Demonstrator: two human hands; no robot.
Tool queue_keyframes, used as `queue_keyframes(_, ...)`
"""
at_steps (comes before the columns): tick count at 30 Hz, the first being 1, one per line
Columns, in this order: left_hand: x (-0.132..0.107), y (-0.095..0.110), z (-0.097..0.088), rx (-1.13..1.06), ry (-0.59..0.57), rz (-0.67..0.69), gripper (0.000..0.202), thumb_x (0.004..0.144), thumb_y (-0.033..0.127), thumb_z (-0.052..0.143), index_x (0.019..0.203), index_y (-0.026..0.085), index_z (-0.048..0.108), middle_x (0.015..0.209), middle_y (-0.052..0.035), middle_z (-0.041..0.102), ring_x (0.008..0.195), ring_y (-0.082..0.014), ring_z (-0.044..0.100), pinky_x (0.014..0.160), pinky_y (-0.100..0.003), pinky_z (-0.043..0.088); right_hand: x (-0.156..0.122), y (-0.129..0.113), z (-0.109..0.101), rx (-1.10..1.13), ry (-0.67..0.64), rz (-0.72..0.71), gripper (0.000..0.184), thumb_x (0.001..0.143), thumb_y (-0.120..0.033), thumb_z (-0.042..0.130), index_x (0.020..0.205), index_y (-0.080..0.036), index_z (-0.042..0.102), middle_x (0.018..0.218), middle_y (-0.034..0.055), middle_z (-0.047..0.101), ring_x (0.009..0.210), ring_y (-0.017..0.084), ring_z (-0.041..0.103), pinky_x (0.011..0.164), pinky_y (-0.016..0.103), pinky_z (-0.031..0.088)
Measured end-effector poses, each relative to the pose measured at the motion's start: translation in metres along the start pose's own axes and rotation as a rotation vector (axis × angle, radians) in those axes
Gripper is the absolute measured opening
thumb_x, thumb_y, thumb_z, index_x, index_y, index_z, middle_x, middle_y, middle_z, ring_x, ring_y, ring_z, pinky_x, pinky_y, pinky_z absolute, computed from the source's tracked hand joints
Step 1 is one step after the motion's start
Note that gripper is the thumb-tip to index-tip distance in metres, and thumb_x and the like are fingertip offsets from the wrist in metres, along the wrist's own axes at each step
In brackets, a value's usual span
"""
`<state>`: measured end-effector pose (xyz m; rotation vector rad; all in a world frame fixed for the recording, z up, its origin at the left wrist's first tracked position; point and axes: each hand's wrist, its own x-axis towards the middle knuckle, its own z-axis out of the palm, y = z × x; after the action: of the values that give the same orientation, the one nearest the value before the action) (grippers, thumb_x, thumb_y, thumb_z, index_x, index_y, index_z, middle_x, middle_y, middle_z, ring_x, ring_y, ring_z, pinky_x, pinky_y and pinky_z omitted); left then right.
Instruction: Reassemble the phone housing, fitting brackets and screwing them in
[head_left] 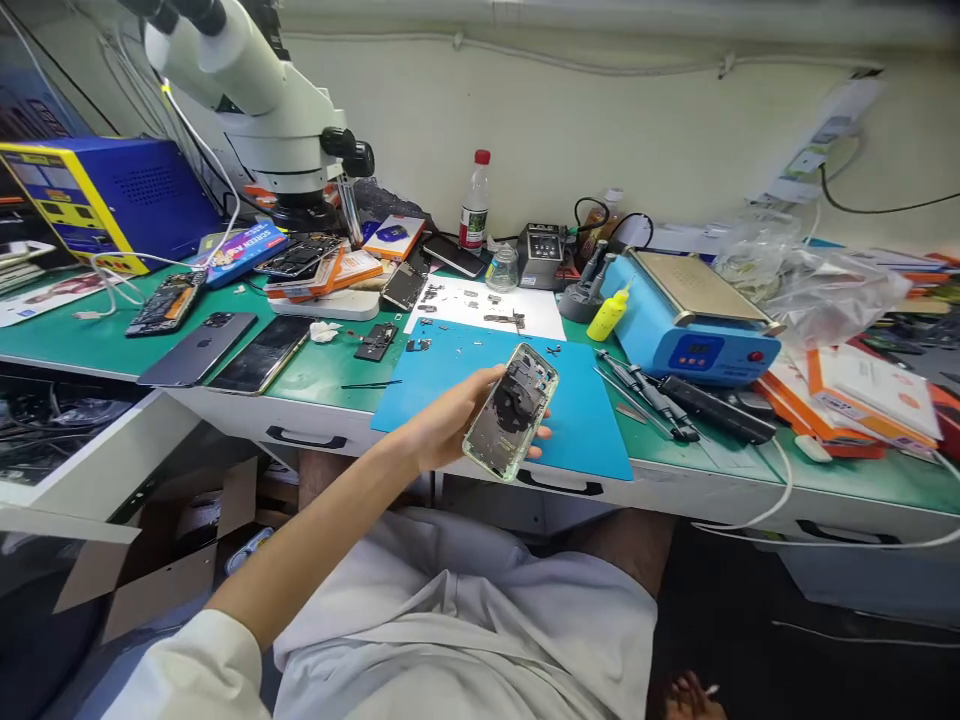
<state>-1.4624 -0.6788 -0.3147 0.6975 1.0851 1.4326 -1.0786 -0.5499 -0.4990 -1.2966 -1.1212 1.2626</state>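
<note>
Your left hand (459, 412) is closed around an opened phone frame (511, 412), thumb at its left side and fingertips showing past its right, held at a slant above the near part of the blue mat (581, 420) on the green table (322, 375). From the frame, a white sheet (544, 305) bearing small dark parts (517, 321) lies at twelve o'clock, black tweezers (371, 384) at nine, slim tools (654, 395) at three, a blue machine (652, 320) at two. Toward five o'clock, what seems your right hand (686, 695) is too dim to tell its grip.
</note>
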Motion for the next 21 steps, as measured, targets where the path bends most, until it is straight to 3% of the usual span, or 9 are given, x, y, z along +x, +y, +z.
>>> queue_keyframes(3, 0.006, 0.011, -0.007, 0.214, 0.074, 0.005, 0.057, 0.105, 0.061, 0.040, 0.113, 0.014, 0.070, 0.094, -0.0173, 0.080, 0.092, -0.0312, 0.079, 0.078, -0.041, 0.063, 0.016, -0.027, -0.009, 0.036, 0.166, -0.210, 0.045, 0.082, -0.064, 0.075, 0.081, -0.022, 0.060, 0.087, 0.0037, 0.063, 0.077, 0.024, 0.067, 0.054, 0.034, 0.053)
queue_keyframes(5, 0.009, 0.018, -0.011, 0.414, 0.151, 0.043, 0.050, 0.102, 0.063, 0.050, 0.095, 0.017, 0.071, 0.076, -0.0098, 0.074, 0.076, -0.0270, 0.075, 0.066, -0.034, 0.058, 0.015, -0.051, -0.010, 0.063, 0.273, -0.342, 0.037, 0.073, -0.053, 0.078, 0.072, -0.026, 0.053, 0.073, -0.0004, 0.057, 0.058, 0.020, 0.054, 0.049, 0.035, 0.047)
queue_keyframes(7, 0.012, 0.024, -0.015, 0.642, 0.209, 0.108, 0.044, 0.095, 0.060, 0.065, 0.077, 0.020, 0.068, 0.066, -0.0050, 0.067, 0.067, -0.0227, 0.067, 0.059, -0.029, 0.047, 0.001, -0.076, -0.006, 0.062, 0.303, -0.444, 0.025, 0.069, -0.041, 0.081, 0.076, -0.028, 0.060, 0.073, 0.0005, 0.062, 0.057, 0.020, 0.056, 0.053, 0.038, 0.049)
queue_keyframes(9, 0.019, 0.027, -0.019, 0.847, 0.235, 0.189, 0.041, 0.093, 0.057, 0.069, 0.071, 0.022, 0.068, 0.069, -0.0052, 0.067, 0.067, -0.0218, 0.060, 0.058, -0.029, 0.039, -0.022, -0.098, 0.003, 0.028, 0.231, -0.528, 0.021, 0.082, -0.042, 0.076, 0.094, -0.026, 0.071, 0.089, 0.0055, 0.075, 0.074, 0.023, 0.069, 0.075, 0.045, 0.058)
queue_keyframes(11, 0.028, 0.026, -0.021, 1.008, 0.241, 0.268, 0.039, 0.094, 0.057, 0.066, 0.075, 0.023, 0.071, 0.076, -0.0069, 0.070, 0.073, -0.0250, 0.059, 0.062, -0.031, 0.039, -0.049, -0.114, 0.015, -0.026, 0.120, -0.612, 0.029, 0.092, -0.047, 0.070, 0.105, -0.022, 0.075, 0.107, 0.0120, 0.080, 0.096, 0.029, 0.076, 0.097, 0.054, 0.058)
queue_keyframes(13, 0.036, 0.023, -0.023, 1.129, 0.258, 0.341, 0.042, 0.097, 0.059, 0.060, 0.080, 0.023, 0.073, 0.085, -0.0098, 0.073, 0.081, -0.0289, 0.062, 0.067, -0.034, 0.042, -0.072, -0.127, 0.029, -0.062, -0.010, -0.716, 0.034, 0.096, -0.051, 0.065, 0.108, -0.021, 0.078, 0.111, 0.0135, 0.081, 0.105, 0.035, 0.077, 0.096, 0.055, 0.060)
queue_keyframes(16, 0.039, 0.016, -0.024, 1.261, 0.254, 0.425, 0.046, 0.100, 0.061, 0.052, 0.093, 0.022, 0.076, 0.103, -0.0128, 0.076, 0.095, -0.0345, 0.068, 0.082, -0.042, 0.050, -0.098, -0.143, 0.043, -0.169, -0.221, -0.957, 0.042, 0.111, -0.041, 0.043, 0.139, -0.026, 0.071, 0.129, 0.0138, 0.078, 0.123, 0.035, 0.073, 0.092, 0.053, 0.063)
queue_keyframes(18, 0.033, 0.012, -0.025, 1.326, 0.240, 0.443, 0.050, 0.103, 0.061, 0.046, 0.110, 0.023, 0.078, 0.115, -0.0135, 0.077, 0.107, -0.0376, 0.070, 0.093, -0.047, 0.053, -0.109, -0.151, 0.044, -0.263, -0.289, -0.997, 0.048, 0.112, -0.049, 0.040, 0.152, -0.031, 0.061, 0.136, 0.0118, 0.075, 0.125, 0.034, 0.073, 0.095, 0.055, 0.064)
queue_keyframes(21, 0.020, 0.008, -0.029, 1.397, 0.238, 0.427, 0.060, 0.108, 0.064, 0.038, 0.134, 0.023, 0.072, 0.135, -0.0147, 0.074, 0.125, -0.0394, 0.067, 0.105, -0.053, 0.052, -0.122, -0.158, 0.036, -0.361, -0.291, -0.917, 0.048, 0.108, -0.052, 0.055, 0.152, -0.031, 0.057, 0.141, 0.0105, 0.070, 0.122, 0.030, 0.073, 0.097, 0.051, 0.064)
